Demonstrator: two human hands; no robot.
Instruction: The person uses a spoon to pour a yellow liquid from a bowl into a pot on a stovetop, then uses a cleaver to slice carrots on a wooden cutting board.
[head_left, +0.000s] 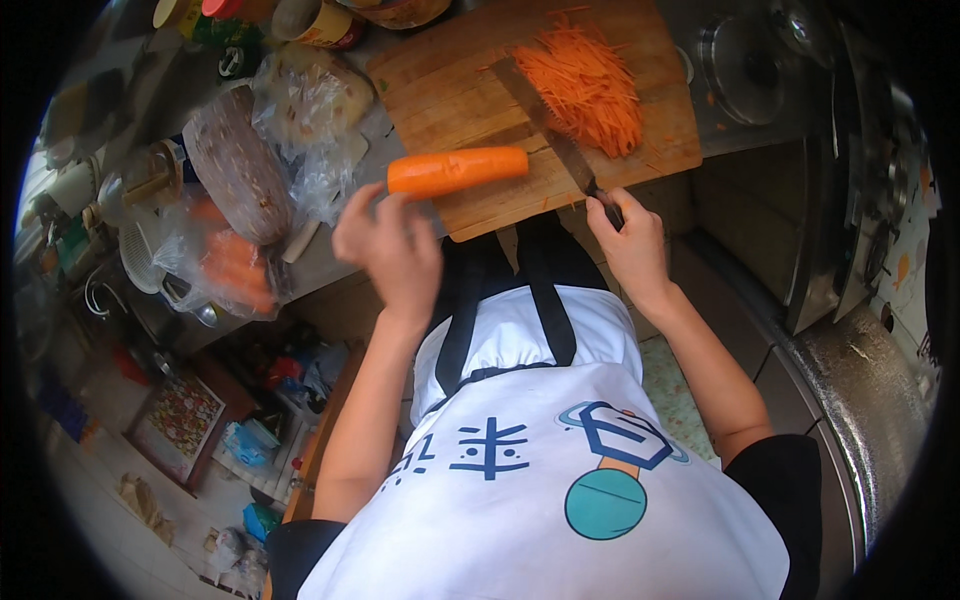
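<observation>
On the wooden cutting board (442, 105) lies a peeled orange carrot (459, 169), its thick end pointing left. My right hand (631, 240) grips the dark handle of a kitchen knife (544, 116) at the board's near edge. The blade stretches away over the board, along the left side of a heap of shredded carrot (581, 86). My left hand (397, 251), slightly blurred, is held just below the carrot's thick end with fingers apart and nothing in them. Whether a fingertip touches the carrot, I cannot tell.
Left of the board are a large brown root vegetable (238, 165), a clear plastic bag (319, 97) and a bag of carrots (232, 262). Jars (319, 22) stand at the back left. A glass lid (742, 67) lies right of the board, near the stove (862, 202).
</observation>
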